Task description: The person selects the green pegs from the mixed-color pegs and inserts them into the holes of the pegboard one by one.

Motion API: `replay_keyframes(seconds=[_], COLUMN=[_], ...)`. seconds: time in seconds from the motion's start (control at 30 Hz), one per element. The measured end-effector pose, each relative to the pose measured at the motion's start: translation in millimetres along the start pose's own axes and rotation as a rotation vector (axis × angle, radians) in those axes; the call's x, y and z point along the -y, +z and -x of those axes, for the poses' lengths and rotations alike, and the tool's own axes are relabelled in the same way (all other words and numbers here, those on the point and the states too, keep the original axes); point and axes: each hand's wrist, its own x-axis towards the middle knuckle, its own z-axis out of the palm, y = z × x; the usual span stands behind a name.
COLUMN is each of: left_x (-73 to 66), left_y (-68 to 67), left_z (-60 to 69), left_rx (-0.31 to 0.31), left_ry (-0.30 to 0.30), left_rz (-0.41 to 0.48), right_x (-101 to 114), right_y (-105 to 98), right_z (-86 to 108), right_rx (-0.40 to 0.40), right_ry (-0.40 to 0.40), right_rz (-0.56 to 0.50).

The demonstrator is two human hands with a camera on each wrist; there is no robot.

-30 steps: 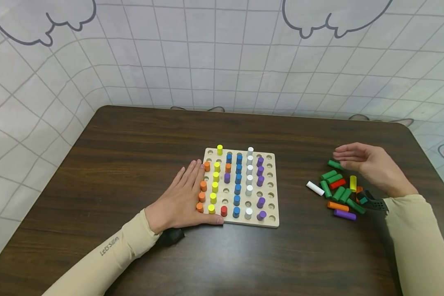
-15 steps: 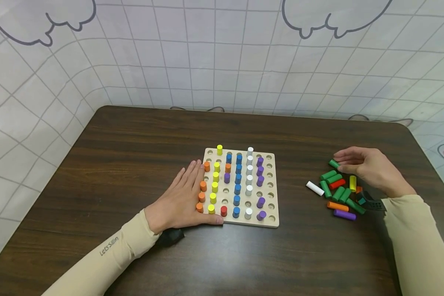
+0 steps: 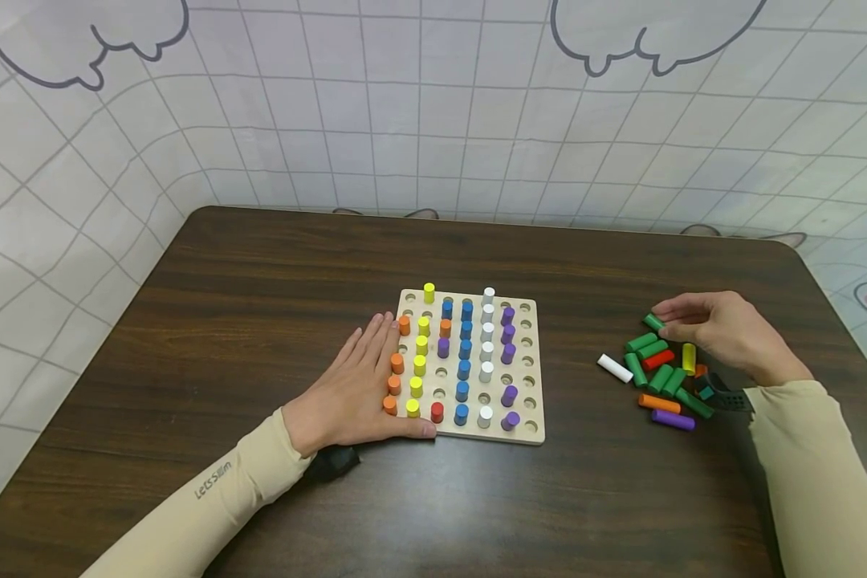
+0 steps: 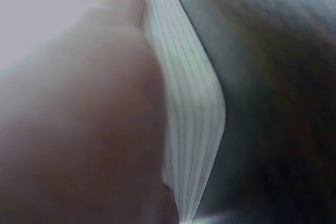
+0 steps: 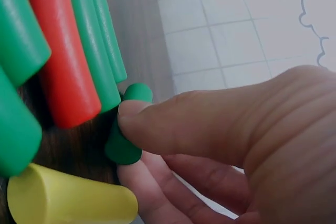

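My left hand (image 3: 357,393) lies with straight fingers along the left side of a wooden pegboard (image 3: 539,377), its thumb at the front edge. Upright pegs stand in columns there: orange, yellow, blue, white and purple, plus one red peg (image 3: 437,413). Blurred close-up, the left wrist view has the board's layered edge (image 4: 189,103) against the hand. Over at the right, my right hand (image 3: 733,333) pinches a green peg (image 5: 125,148) between thumb and fingers, at the far end of a loose pile. That peg is tilted; whether it touches the table I cannot tell.
Loose pegs lie close to the right hand: several green ones (image 3: 676,380), a red peg (image 5: 63,51), a yellow peg (image 5: 73,195), a white peg (image 3: 615,368), an orange peg (image 3: 660,403) and a purple peg (image 3: 673,419). A white gridded curtain (image 3: 433,104) hangs behind the dark table (image 3: 282,273).
The right hand has lowered slightly, and its thumb and fingers have closed on the green peg, which has turned a little. The left hand and the board stay in place.
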Motion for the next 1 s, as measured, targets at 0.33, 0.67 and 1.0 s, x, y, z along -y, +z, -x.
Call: replay_keyframes(seconds=[0.33,0.67,1.0], left_x=[0.6,1.0,-0.1], left_y=[0.4,0.7,-1.3], left_z=[0.6,0.3,0.5], left_rx=[-0.002,-0.001,0.0], left_ry=[0.008,0.008,0.019], left_rz=[0.009,0.007,0.009], right_x=[-1.1,-2.5,-1.8], right_y=[-1.8,-3.7,-3.0], right_z=[0.5,1.2,4.5], right_rx=[-0.025,-0.057,-0.098], right_ry=[-0.013,-0.014,0.026], right_rz=[0.026,0.025,-0.043])
